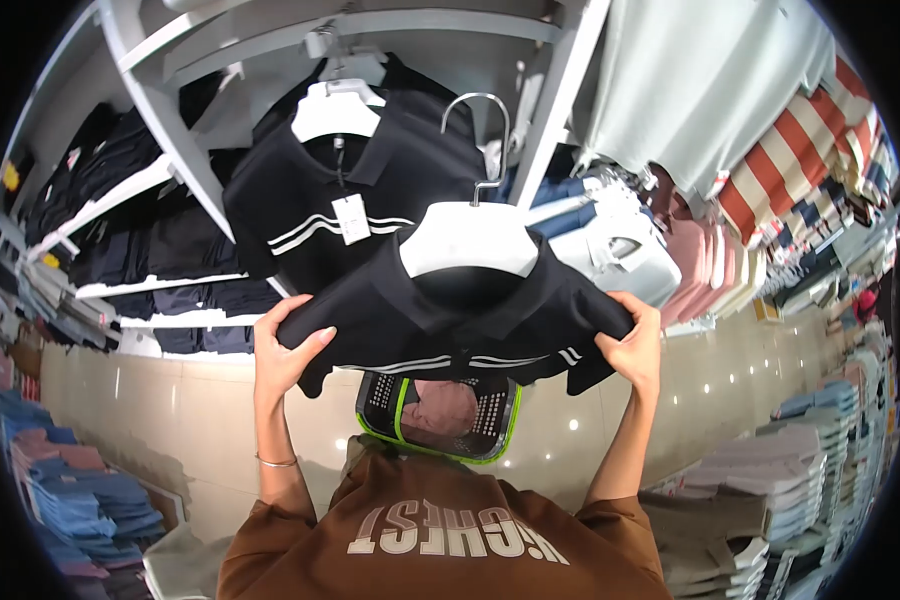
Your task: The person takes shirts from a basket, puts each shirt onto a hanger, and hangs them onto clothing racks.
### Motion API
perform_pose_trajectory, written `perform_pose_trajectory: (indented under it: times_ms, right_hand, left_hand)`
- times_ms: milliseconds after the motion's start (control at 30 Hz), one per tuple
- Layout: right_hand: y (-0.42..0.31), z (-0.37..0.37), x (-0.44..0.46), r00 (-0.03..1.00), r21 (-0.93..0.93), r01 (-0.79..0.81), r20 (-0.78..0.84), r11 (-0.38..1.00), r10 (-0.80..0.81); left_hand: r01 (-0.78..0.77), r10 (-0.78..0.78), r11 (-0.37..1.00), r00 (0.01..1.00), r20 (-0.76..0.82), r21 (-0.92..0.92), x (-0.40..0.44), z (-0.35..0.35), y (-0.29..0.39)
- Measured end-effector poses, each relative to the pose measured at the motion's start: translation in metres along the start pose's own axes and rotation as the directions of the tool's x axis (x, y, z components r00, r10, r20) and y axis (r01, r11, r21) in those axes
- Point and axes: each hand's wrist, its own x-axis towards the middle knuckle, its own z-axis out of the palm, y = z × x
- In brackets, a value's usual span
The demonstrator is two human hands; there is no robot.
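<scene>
Black collared shirt (370, 312) on white hanger (468, 240), held up in front of person between both hands. Left hand (286, 350): fingers pinching one shoulder, thumb in front. Right hand (636, 342): fingers pinching opposite shoulder. Lower down, basket (516, 425) with pink cloth (440, 406). Beyond, hanging black shirt (270, 205).

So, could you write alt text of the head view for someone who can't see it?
A left hand and a right hand hold a black, white-striped polo shirt on a white hanger, one at each side. A similar shirt hangs beyond, and a green-rimmed basket shows below.
</scene>
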Motion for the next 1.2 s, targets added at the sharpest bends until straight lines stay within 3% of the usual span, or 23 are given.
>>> perform_pose_trajectory:
  times_ms: [133, 233, 367, 467, 600, 767, 1067, 1200]
  right_hand:
    - [-0.007, 0.027, 0.017, 0.994, -0.070, 0.072, 0.081, 0.995, -0.067]
    - [-0.017, 0.050, 0.029, 0.990, -0.066, 0.101, 0.110, 0.993, -0.093]
    - [-0.036, 0.079, 0.043, 0.994, -0.064, 0.063, 0.095, 0.996, -0.057]
    - [-0.045, 0.100, 0.051, 0.995, -0.045, 0.094, 0.045, 0.995, -0.092]
    - [-0.059, 0.120, 0.068, 0.999, 0.002, 0.037, -0.009, 0.999, -0.037]
    - [-0.074, 0.139, 0.096, 0.997, 0.009, 0.022, -0.077, 1.000, -0.021]
    - [-0.081, 0.172, 0.136, 0.989, -0.082, -0.085, -0.131, 0.993, 0.074]
    - [-0.067, 0.180, 0.132, 0.991, -0.120, -0.042, -0.128, 0.992, 0.026]
  left_hand:
    - [0.080, -0.082, 0.996, 0.992, -0.096, -0.028, -0.018, -0.014, 0.010]
    - [-0.025, 0.025, 1.000, 0.987, -0.157, 0.000, -0.021, -0.032, -0.002]
    - [-0.048, 0.049, 0.999, 0.960, -0.274, 0.010, -0.014, -0.053, -0.003]
    - [-0.052, -0.023, 0.985, 0.903, -0.428, -0.163, -0.011, -0.073, -0.033]
    - [-0.241, -0.031, 0.884, 0.825, -0.565, -0.400, 0.012, -0.080, -0.047]
    - [-0.314, 0.038, 0.844, 0.843, -0.536, -0.435, 0.063, -0.094, -0.053]
    - [-0.179, -0.053, 0.834, 0.915, -0.400, -0.521, 0.140, -0.116, -0.083]
    - [-0.126, -0.082, 0.826, 0.937, -0.339, -0.550, 0.140, -0.116, -0.111]
